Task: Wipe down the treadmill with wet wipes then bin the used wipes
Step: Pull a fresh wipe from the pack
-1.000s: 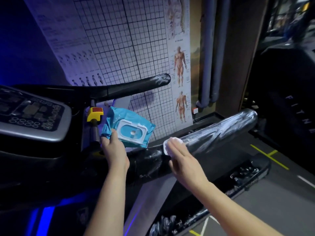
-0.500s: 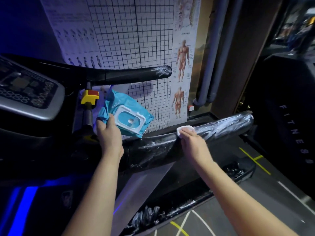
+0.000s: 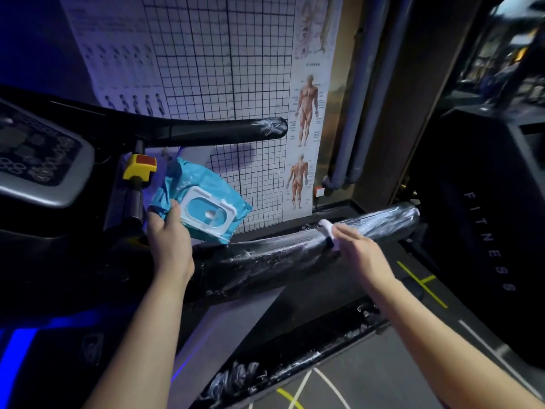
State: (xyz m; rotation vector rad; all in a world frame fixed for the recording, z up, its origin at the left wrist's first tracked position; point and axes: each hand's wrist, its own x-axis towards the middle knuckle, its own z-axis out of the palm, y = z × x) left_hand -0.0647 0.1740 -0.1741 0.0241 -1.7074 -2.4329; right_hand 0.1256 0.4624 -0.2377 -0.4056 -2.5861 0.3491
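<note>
**Status:** wiping is under way and binning has not begun.

**Left hand** [image 3: 169,240], at nine o'clock of frame centre, pinches the blue pack of wet wipes [image 3: 206,206] by its lower left corner. The thumb lies across the front and the other fingers are hidden behind. The pack's white lid stands open. Whether its lowest corner touches the rail below, I cannot tell.

**Right hand** [image 3: 361,255], at three o'clock, holds a bunched white wipe [image 3: 326,227] against the top of the near handrail [image 3: 265,259]. The fingers lie close together round the wipe, and the thumb is out of sight.

**Findings**
- The near handrail shows wet streaks along most of its length, from well left of the wipe out to its end at two o'clock. I judge it largely covered.
- The upper handlebar [image 3: 221,131], at twelve o'clock, shows smears at its tip only.
- The side rail [image 3: 295,358] of the deck, at six o'clock, carries streaks too.
- The console [image 3: 38,160], at ten o'clock, shows no wetness, but the light is too dim to be sure.

**Outstanding, as judged**
- The remaining surfaces of the treadmill [image 3: 73,261], the console and most of the upper handlebar among them, look untreated.
- No bin is in view and the wipe in use is in the right hand, so disposal is wholly outstanding.
- I judge the task to be somewhere near its middle.
</note>
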